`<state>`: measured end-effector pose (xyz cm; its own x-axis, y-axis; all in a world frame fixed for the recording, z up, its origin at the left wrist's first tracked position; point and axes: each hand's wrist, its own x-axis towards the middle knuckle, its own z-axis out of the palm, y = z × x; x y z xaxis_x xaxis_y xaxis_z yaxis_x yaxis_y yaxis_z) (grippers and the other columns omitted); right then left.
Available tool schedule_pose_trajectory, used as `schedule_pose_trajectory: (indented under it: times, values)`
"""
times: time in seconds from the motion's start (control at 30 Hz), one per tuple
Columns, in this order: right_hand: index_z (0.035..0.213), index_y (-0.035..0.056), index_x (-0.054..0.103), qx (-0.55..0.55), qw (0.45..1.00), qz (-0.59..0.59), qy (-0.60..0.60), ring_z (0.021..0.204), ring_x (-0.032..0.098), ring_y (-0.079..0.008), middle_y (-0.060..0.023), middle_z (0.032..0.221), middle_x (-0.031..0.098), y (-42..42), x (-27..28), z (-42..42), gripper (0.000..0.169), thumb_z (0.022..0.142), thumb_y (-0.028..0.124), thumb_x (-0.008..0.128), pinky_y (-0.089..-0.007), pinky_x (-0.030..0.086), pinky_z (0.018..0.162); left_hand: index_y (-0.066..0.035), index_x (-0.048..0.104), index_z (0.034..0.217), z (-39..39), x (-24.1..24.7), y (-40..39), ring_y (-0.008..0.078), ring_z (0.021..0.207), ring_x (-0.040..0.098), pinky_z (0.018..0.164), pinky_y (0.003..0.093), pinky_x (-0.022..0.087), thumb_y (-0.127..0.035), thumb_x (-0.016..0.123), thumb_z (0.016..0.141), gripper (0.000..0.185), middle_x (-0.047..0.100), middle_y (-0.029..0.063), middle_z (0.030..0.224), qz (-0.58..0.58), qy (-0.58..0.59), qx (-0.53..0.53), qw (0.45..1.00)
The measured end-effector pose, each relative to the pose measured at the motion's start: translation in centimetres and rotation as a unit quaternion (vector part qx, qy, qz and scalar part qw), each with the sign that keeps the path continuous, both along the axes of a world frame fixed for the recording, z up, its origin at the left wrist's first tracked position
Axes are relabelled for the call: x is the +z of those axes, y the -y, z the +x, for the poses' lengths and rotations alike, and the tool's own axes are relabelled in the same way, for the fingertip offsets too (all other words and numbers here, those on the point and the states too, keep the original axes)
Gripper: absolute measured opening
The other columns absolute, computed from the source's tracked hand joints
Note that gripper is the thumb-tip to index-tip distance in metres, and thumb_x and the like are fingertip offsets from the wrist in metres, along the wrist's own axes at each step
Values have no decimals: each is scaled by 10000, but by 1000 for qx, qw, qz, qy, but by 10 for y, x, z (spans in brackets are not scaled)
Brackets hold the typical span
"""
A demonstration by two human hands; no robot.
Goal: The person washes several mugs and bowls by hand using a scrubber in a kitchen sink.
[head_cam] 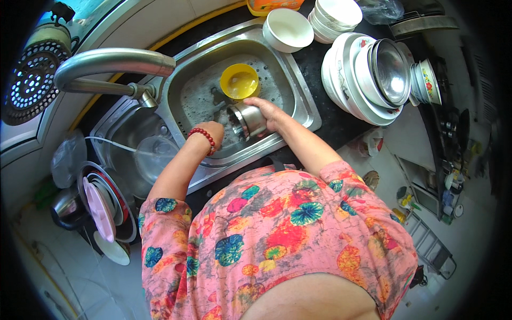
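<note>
Over the larger sink basin (pixel 288 76), my right hand (pixel 266 114) grips a stainless steel cup or small pot (pixel 253 119), tilted with its mouth towards my left hand. My left hand (pixel 214 134), with a red bead bracelet (pixel 205 138) on its wrist, is low in the basin just left of the vessel's mouth; its fingers are hidden, so I cannot tell whether it holds anything. A yellow bowl (pixel 240 81) with liquid in it sits in the soapy water (pixel 200 86) beyond the steel vessel.
A faucet (pixel 120 64) reaches in from the left. The smaller basin (pixel 120 158) holds a clear plastic lid or bowl (pixel 156 158). A white bowl (pixel 289 30) rests at the sink's far right corner. Stacked bowls (pixel 338 18) and plates (pixel 348 80) stand right; more dishes (pixel 100 204) lean left.
</note>
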<state>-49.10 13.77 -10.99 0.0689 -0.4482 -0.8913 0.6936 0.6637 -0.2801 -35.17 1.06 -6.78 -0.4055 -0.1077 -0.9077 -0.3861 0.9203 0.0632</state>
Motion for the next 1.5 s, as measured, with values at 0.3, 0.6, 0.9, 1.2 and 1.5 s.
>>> schedule_pose_trajectory:
  times: [0.3, 0.6, 0.9, 1.2, 1.5]
  values:
    - [1154, -2, 531, 102, 939, 45, -325, 950, 548, -423, -206, 1057, 576, 8, -41, -2, 613, 801, 496, 478, -595, 423, 653, 7, 598, 1031, 22, -78, -19, 273, 942, 579, 834, 356, 447, -403, 666, 726, 516, 599, 168, 1048, 203, -338, 211, 894]
    - [979, -27, 604, -14, 961, 94, -261, 786, 613, -389, -207, 897, 629, 14, -73, -6, 333, 755, 217, 578, -563, 469, 697, -32, 627, 880, 5, -79, -26, 148, 666, 551, 677, 276, 451, -101, 663, 767, 137, 632, 39, 742, 243, -278, 469, 802]
    - [944, -10, 630, 305, 827, 59, -469, 962, 579, -345, -225, 984, 609, 7, -93, -9, 305, 701, 170, 593, -390, 454, 829, -148, 643, 978, 1, -82, -46, 221, 1081, 485, 877, 736, 210, -167, 437, 858, 239, 611, 42, 1049, -137, -197, -118, 964]
    - [991, -20, 605, 281, 863, 8, -420, 868, 592, -298, -197, 957, 620, 4, -87, -2, 357, 686, 164, 623, -297, 449, 796, -135, 609, 1111, -17, -90, -52, 225, 1113, 452, 850, 813, 107, -177, 438, 871, 298, 536, 40, 1166, -178, -93, -107, 974]
    - [1343, 96, 237, -241, 935, -48, -255, 1153, 324, -472, -187, 1371, 250, 4, -31, -16, 824, 715, 377, 691, -652, 324, 848, -26, 634, 835, 10, -88, -24, 280, 750, 627, 660, 369, 471, -219, 690, 717, 233, 656, 132, 803, 149, -311, 191, 919]
